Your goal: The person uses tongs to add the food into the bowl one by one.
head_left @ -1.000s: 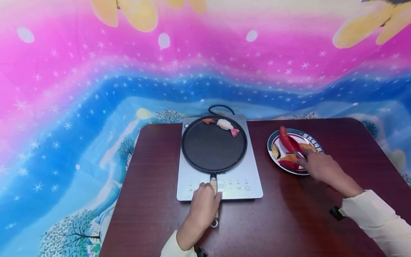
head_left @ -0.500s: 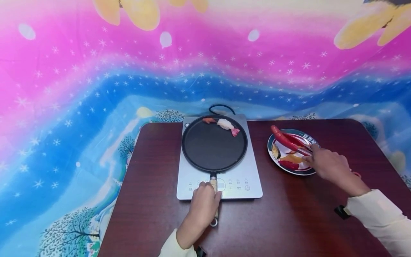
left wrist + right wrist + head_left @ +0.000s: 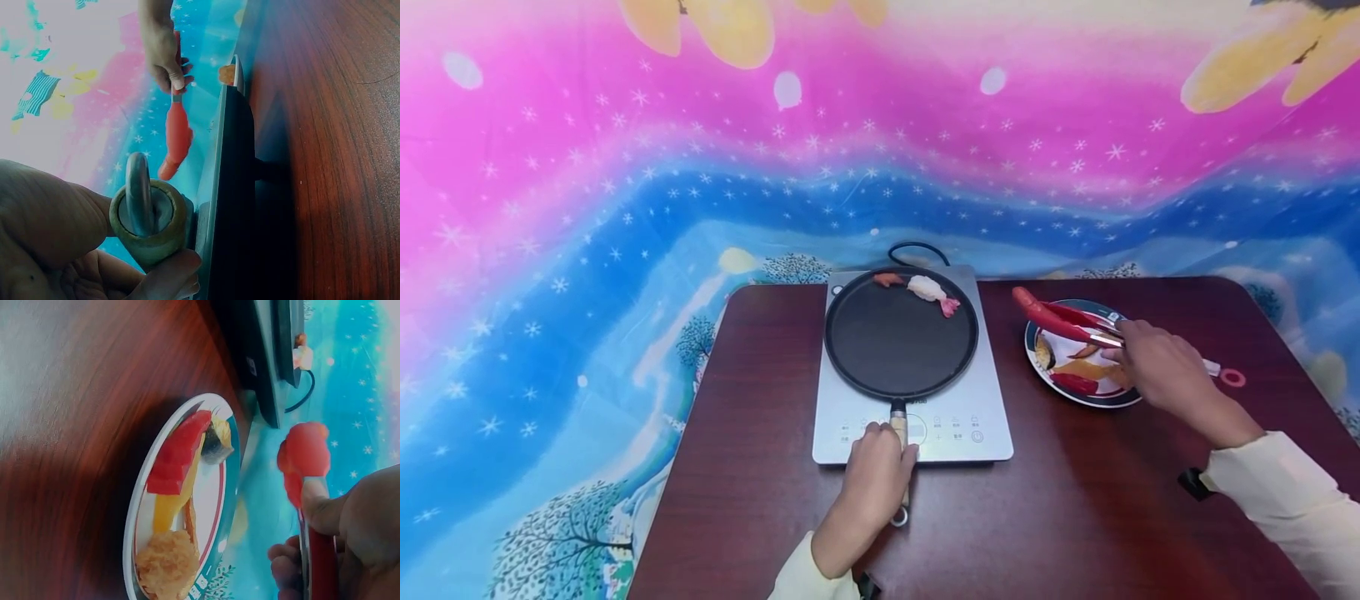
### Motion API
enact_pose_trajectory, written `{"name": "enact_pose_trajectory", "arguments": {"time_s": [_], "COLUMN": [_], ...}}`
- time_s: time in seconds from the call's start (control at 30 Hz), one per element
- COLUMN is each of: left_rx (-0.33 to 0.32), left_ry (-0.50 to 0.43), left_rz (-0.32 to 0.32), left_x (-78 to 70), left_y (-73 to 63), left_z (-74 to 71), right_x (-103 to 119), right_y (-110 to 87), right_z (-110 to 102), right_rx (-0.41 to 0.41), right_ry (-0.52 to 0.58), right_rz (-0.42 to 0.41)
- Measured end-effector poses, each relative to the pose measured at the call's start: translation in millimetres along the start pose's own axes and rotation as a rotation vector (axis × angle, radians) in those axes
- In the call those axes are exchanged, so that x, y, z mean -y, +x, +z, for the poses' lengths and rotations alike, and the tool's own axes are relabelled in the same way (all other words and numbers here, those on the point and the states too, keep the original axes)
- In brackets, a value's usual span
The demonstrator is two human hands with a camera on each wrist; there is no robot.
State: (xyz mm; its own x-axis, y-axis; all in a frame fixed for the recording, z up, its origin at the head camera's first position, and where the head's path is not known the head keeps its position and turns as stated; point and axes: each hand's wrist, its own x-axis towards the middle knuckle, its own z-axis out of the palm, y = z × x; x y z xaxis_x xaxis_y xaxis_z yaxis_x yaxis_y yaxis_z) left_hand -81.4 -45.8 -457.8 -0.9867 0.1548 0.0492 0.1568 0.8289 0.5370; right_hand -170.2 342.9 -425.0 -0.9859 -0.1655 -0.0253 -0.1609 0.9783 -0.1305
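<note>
My left hand (image 3: 874, 475) grips the wooden handle (image 3: 156, 247) of a flat black frying pan (image 3: 895, 342). A pink-tailed shrimp piece (image 3: 928, 290) and a small orange-brown food piece (image 3: 887, 280) lie at the pan's far edge. Over the plate, my right hand (image 3: 1165, 367) holds red-tipped tongs (image 3: 1103, 340), which carry a red sausage (image 3: 1033, 307) pointing left toward the pan. On the plate (image 3: 1037, 379) are a red slab-like piece (image 3: 178, 456), a yellow piece (image 3: 169, 509), a dark-wrapped piece (image 3: 215, 445) and a crumbed brown piece (image 3: 165, 565).
The pan sits on a silver induction cooktop (image 3: 985, 446), with a black cord (image 3: 917, 247) behind it. Dark reddish wood forms the table (image 3: 760, 400). A printed cloth (image 3: 880, 150) hangs along the back edge.
The tongs have lifted the sausage off the plate and swung its tip left past the rim, uncovering more food beneath. My left hand keeps its hold on the pan handle.
</note>
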Motion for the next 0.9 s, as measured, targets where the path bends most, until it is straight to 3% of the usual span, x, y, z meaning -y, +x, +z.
{"name": "enact_pose_trajectory", "arguments": {"time_s": [0.4, 0.7, 0.9], "left_rx": [0.01, 0.01, 0.008], "left_ry": [-0.012, -0.014, -0.015], "left_rz": [-0.008, -0.004, -0.006], "left_x": [0.3, 1.3, 1.5], "left_y": [-0.2, 0.3, 0.2], "left_z": [-0.6, 0.2, 0.5], "right_x": [9.9, 22.2, 32.6], "right_y": [7.1, 18.6, 25.1], "right_z": [-4.8, -12.0, -15.4], "right_rx": [-0.166, -0.164, -0.175], "right_ry": [-0.031, -0.005, -0.053], "right_rz": [-0.216, -0.282, -0.327]}}
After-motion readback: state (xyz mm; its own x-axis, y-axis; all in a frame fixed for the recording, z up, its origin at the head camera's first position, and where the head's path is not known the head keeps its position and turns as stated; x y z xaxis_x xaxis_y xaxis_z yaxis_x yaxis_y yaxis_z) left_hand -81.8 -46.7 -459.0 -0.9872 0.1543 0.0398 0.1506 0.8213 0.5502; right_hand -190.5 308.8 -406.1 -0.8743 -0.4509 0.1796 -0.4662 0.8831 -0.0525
